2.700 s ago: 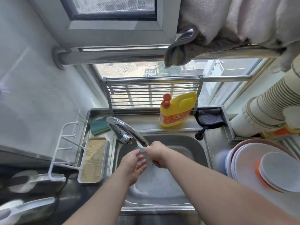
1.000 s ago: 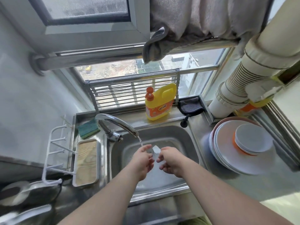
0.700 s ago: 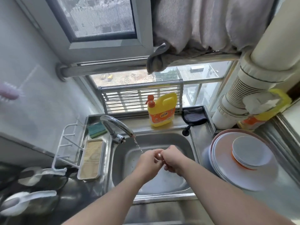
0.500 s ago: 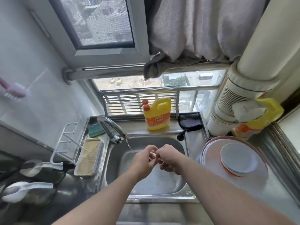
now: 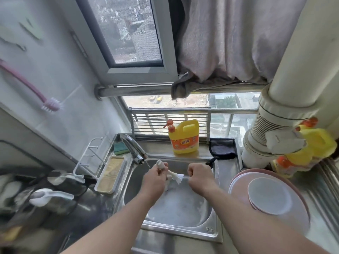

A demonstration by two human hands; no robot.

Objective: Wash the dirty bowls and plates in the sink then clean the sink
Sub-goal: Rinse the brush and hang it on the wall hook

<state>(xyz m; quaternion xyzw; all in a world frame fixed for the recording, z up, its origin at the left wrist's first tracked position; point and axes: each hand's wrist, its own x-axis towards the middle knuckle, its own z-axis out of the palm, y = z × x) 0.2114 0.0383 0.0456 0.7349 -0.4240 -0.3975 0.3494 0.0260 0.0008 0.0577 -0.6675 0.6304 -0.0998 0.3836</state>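
Observation:
Over the steel sink [image 5: 183,229] my two hands share a small white brush [image 5: 175,176]. My left hand [image 5: 156,177] grips its handle end, just under the faucet [image 5: 134,149], which drips a thin trickle. Curled at the bristle end, the fingers of my right hand [image 5: 199,177] seem to pinch it. The basin holds only a film of water. On the counter to the right lies a stack of plates [image 5: 297,213] with a small white bowl [image 5: 269,197] upside down on top.
Behind the sink stand a yellow dish soap bottle [image 5: 183,139], a green sponge [image 5: 120,148] and a dark cloth [image 5: 222,149]. A white tray [image 5: 110,175] lies left of the basin. A pink brush [image 5: 49,105] hangs on the left wall. A pipe [image 5: 275,116] rises at right.
My hands were rubbing together under the running faucet; now they are apart with the white brush stretched between them. The water has dropped to a drip. The camera has tilted upward.

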